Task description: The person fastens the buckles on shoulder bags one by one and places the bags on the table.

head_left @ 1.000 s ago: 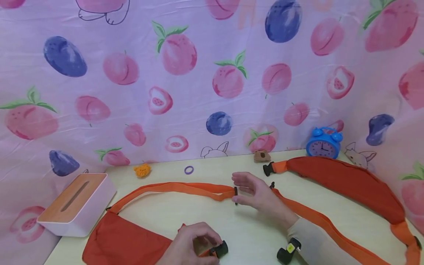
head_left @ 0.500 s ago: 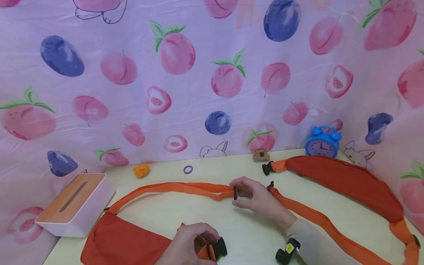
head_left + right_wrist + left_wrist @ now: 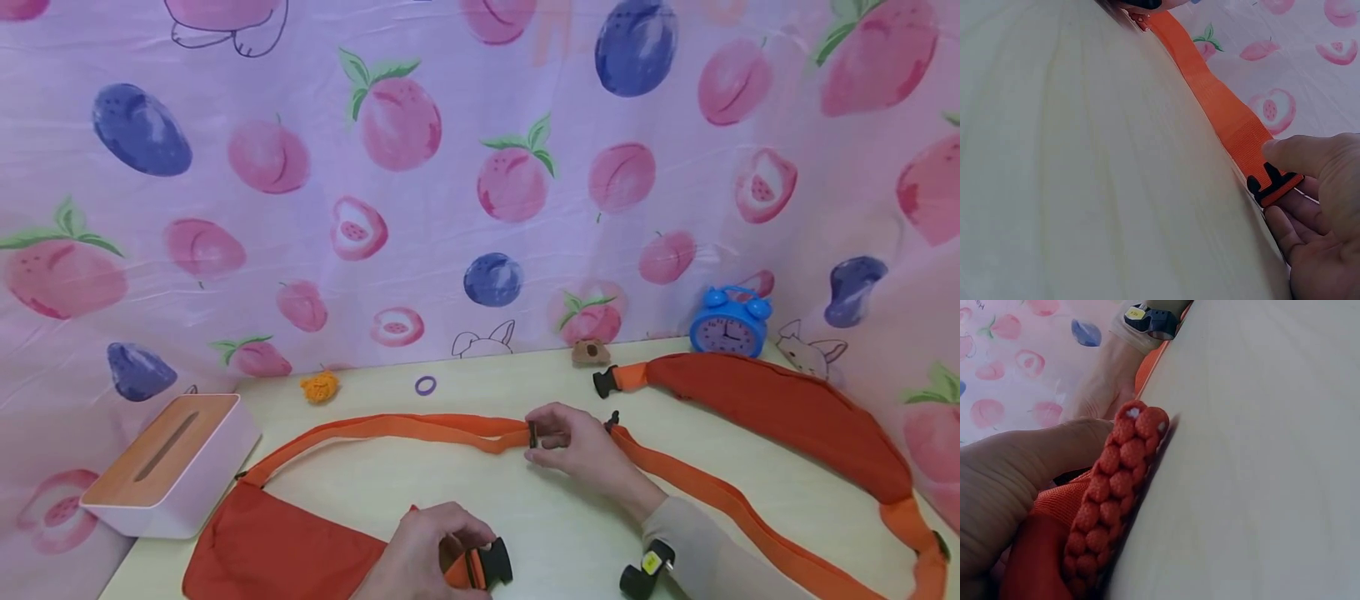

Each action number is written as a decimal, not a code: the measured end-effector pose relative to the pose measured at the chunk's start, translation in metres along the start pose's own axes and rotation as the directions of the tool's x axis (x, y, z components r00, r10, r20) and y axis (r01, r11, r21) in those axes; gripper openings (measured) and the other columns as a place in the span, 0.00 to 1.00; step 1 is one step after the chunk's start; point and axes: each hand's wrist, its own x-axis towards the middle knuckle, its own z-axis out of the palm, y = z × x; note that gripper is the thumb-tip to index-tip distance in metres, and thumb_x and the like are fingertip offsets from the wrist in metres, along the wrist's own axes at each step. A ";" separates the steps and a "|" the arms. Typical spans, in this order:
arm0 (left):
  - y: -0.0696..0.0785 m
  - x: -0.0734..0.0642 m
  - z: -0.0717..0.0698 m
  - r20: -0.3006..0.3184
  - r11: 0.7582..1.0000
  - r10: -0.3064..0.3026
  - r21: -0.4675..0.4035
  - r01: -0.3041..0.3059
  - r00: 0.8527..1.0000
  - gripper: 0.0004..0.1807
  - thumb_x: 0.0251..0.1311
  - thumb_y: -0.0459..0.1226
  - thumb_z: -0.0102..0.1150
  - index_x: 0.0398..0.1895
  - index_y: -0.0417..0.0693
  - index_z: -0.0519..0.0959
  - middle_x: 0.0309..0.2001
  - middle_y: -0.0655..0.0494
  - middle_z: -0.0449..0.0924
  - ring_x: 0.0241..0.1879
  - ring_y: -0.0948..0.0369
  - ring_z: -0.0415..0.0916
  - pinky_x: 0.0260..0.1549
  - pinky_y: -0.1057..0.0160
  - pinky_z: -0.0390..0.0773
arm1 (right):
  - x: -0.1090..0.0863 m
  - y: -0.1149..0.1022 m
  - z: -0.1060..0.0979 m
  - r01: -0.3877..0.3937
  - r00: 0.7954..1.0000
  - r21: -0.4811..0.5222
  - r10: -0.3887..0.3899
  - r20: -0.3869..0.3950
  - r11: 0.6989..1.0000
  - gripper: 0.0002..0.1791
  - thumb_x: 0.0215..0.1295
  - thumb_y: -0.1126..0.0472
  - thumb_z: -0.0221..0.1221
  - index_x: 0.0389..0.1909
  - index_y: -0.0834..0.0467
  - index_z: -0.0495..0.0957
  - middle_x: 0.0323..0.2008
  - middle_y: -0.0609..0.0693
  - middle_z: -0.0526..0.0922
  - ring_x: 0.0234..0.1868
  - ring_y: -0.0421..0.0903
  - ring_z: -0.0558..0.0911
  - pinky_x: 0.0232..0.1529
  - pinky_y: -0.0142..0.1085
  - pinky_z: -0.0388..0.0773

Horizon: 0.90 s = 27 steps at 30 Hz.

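Observation:
At the bottom centre of the head view, my left hand [image 3: 431, 546] holds a short orange strap [image 3: 457, 573] ending in a black buckle [image 3: 497, 562]. The strap belongs to a red waist bag [image 3: 281, 542] lying at the left. A red braided cord [image 3: 1113, 494] stands beside the thumb in the left wrist view. My right hand [image 3: 573, 446] pinches the black pronged buckle [image 3: 1275, 185] on the bag's long orange strap [image 3: 390, 425], with the thumb above and the fingers beneath. The long strap arcs along the table from the bag to this hand.
A second red waist bag [image 3: 787, 412] lies at the right, its orange strap [image 3: 705, 483] passing behind my right forearm. A tissue box [image 3: 168, 467] stands far left. Along the back are an orange figure [image 3: 320, 387], a purple ring [image 3: 425, 385], a brown figure [image 3: 591, 352] and a blue alarm clock [image 3: 729, 325].
My right hand has come down slightly, and its spread fingers have drawn together on the strap's buckle. The left hand stays in place, its buckle turned a little and showing more.

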 end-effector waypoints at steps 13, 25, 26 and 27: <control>0.005 0.001 -0.001 -0.063 0.989 -0.010 0.145 0.019 0.998 0.22 0.50 0.39 0.91 0.51 0.59 0.95 0.36 0.56 0.78 0.35 0.61 0.80 0.34 0.69 0.81 | -0.002 0.001 -0.007 0.034 0.999 0.143 -0.034 -0.003 0.989 0.30 0.69 0.60 0.79 0.69 0.56 0.83 0.56 0.52 0.90 0.56 0.52 0.90 0.56 0.41 0.90; 0.001 0.001 -0.001 -0.070 0.983 0.026 0.185 -0.013 0.997 0.22 0.52 0.45 0.90 0.52 0.63 0.94 0.37 0.59 0.78 0.35 0.63 0.80 0.35 0.68 0.81 | -0.004 -0.003 -0.011 0.044 0.999 0.221 -0.049 0.015 0.974 0.31 0.67 0.57 0.80 0.70 0.51 0.84 0.57 0.54 0.88 0.58 0.53 0.87 0.56 0.34 0.86; 0.001 0.001 -0.001 -0.072 0.982 0.026 0.190 -0.012 0.997 0.23 0.52 0.45 0.90 0.52 0.63 0.94 0.38 0.59 0.78 0.35 0.63 0.80 0.35 0.69 0.81 | -0.004 -0.004 -0.011 0.051 0.998 0.226 -0.056 0.018 0.973 0.32 0.67 0.57 0.80 0.71 0.51 0.84 0.57 0.55 0.88 0.58 0.53 0.87 0.55 0.34 0.86; 0.001 0.002 -0.001 -0.074 0.981 0.024 0.193 -0.010 0.997 0.23 0.52 0.45 0.90 0.53 0.63 0.93 0.38 0.59 0.79 0.35 0.63 0.80 0.35 0.69 0.81 | -0.004 -0.004 -0.011 0.057 0.998 0.229 -0.063 0.019 0.972 0.32 0.66 0.58 0.80 0.71 0.50 0.84 0.57 0.55 0.88 0.58 0.53 0.87 0.55 0.34 0.86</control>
